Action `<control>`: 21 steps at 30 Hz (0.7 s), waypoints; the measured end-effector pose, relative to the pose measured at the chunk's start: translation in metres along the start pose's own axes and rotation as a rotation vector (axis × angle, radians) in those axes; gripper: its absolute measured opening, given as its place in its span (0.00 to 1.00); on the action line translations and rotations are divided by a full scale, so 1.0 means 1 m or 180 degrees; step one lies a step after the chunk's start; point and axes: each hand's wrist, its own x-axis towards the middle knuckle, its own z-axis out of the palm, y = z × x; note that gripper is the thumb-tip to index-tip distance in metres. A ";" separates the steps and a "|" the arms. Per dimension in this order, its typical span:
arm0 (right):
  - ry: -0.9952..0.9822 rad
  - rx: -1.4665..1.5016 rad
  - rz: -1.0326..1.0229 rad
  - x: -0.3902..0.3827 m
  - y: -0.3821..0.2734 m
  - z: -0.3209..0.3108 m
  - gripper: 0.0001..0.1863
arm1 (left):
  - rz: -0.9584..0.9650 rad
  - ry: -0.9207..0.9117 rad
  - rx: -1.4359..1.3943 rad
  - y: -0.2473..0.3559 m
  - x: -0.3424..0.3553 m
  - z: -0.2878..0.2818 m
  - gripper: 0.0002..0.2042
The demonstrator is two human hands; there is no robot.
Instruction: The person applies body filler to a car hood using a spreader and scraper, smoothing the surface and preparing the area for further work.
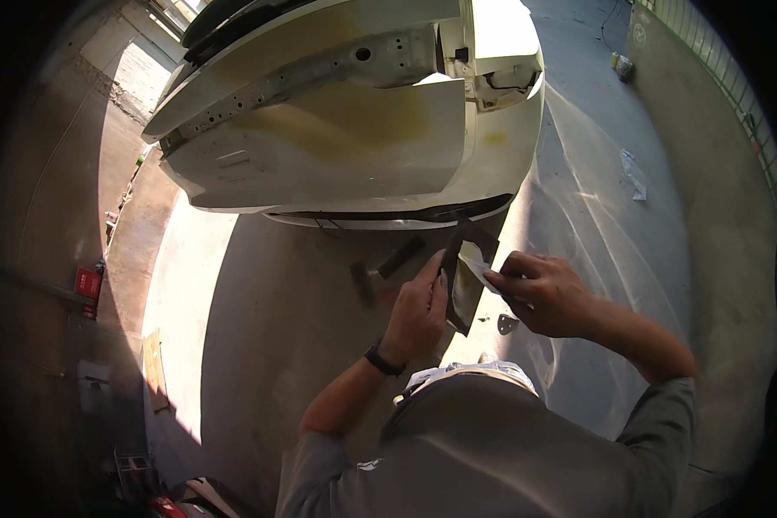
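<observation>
My left hand [414, 311] grips a dark flat board [459, 304] along its left edge, its fingers closed; pale yellowish paste [464, 283] lies on the board's face. My right hand [535, 293] is closed on a pale spreader [477, 263], whose far end lies against the paste. Ahead of both hands stands the rear of a white car [302, 173], its panels marked with yellowish-tan patches [371, 121]. A grey metal section with holes [328, 79] shows across it, and the opening at the right holds a small cable.
Blurred dark tools [397, 259] lie on the floor below the car. A red box [86, 283] is at the left, a small dark part [507, 324] right of my legs. Small cans [622, 66] and a crumpled white scrap [634, 177] are along the right, near a wall [734, 104].
</observation>
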 end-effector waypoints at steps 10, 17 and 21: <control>-0.0382 0.0638 -0.0015 -0.001 -0.014 0.000 0.16 | 0.0070 0.0354 0.0056 -0.002 -0.020 -0.005 0.18; -0.0273 0.0409 -0.0183 -0.002 -0.021 0.005 0.16 | 0.0044 0.0177 0.0004 -0.012 -0.026 -0.004 0.19; 0.0160 0.0048 0.0169 -0.007 -0.025 0.008 0.13 | 0.0030 0.0102 -0.0160 -0.017 -0.024 -0.003 0.19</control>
